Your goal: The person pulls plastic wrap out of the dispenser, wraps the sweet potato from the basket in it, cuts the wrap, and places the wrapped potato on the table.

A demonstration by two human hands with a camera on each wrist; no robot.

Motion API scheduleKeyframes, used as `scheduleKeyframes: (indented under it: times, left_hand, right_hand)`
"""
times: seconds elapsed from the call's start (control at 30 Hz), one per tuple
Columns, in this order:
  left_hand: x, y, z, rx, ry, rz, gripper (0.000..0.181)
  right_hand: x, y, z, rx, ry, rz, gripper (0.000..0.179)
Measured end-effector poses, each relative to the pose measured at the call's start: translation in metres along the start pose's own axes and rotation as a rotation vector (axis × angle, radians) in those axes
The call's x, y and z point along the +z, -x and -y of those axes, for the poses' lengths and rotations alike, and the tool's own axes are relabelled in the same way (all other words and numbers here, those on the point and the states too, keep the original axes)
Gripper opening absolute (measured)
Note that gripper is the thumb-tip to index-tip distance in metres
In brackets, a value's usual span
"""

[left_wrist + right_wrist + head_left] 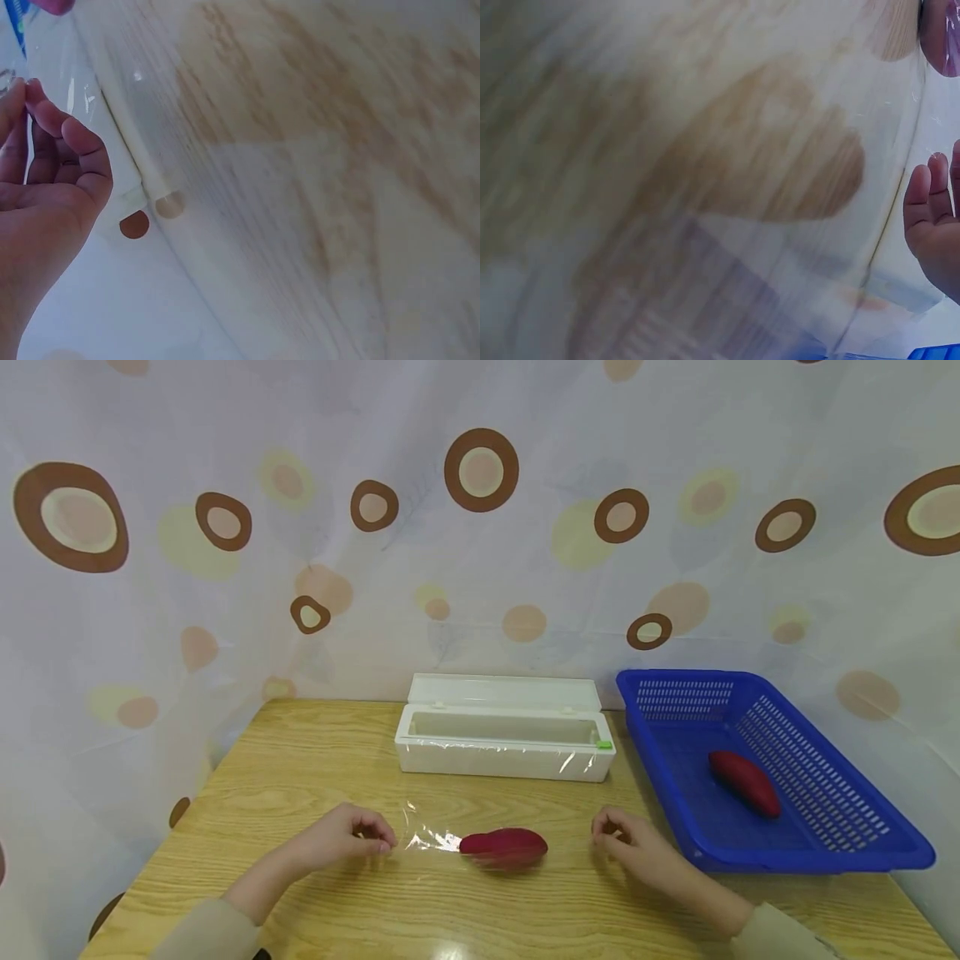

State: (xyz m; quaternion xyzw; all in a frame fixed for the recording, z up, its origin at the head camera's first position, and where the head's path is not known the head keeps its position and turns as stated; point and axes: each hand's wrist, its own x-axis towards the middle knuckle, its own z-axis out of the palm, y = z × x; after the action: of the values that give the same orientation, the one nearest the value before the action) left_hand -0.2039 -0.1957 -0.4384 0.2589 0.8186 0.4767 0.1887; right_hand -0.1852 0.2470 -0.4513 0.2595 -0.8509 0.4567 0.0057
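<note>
Red elongated item (504,846) lies on the wooden table (315,752) between both hands, narrower end toward the left hand, glossy clear film (426,842) around it. Left hand (341,839): fingers curled, thumb and forefinger tips together at the film's left side, pinching it; apart from the red item. Right hand (637,847): fingers partly bent toward the thumb, well to the item's other side, also apart from it; cannot tell whether film sits in its fingertips. Beige sleeves (210,935) on both arms. Beyond the hands, near the table's back edge, long white box (502,764), its lid (502,691) raised at the rear, small green piece (603,745) at the front right corner, shiny streaks on its front. Right of the box, blue basket (787,862) with slotted walls; second red item (745,783) lies tilted inside. Pale curtain (420,552) with brown rings behind everything. Wrist views mostly hazy.
</note>
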Motion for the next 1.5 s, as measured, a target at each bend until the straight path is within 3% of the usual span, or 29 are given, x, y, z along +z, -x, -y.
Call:
scheduleKeyframes:
  times: [0.2,0.5,1.0,1.23,1.5]
  left_hand:
    - [0.001,-0.005,0.003,-0.021,0.02,-0.032,0.015]
    - [0.0,-0.013,0.007,-0.037,0.006,-0.085,0.016]
    - [0.002,-0.027,0.007,-0.107,0.007,-0.126,0.012]
    - [0.003,-0.03,0.01,-0.108,-0.023,-0.118,0.011]
    - [0.002,-0.03,0.006,-0.123,0.01,-0.096,0.014]
  right_hand:
    - [0.001,-0.003,-0.004,0.071,-0.073,-0.024,0.004]
    - [0.0,-0.009,-0.007,0.194,-0.041,-0.042,0.009]
    - [0.002,-0.006,-0.012,0.16,0.08,-0.029,0.009]
    - [0.002,-0.007,-0.008,0.188,0.069,0.031,0.009]
    - [-0.003,-0.008,-0.005,0.183,0.109,-0.003,0.008]
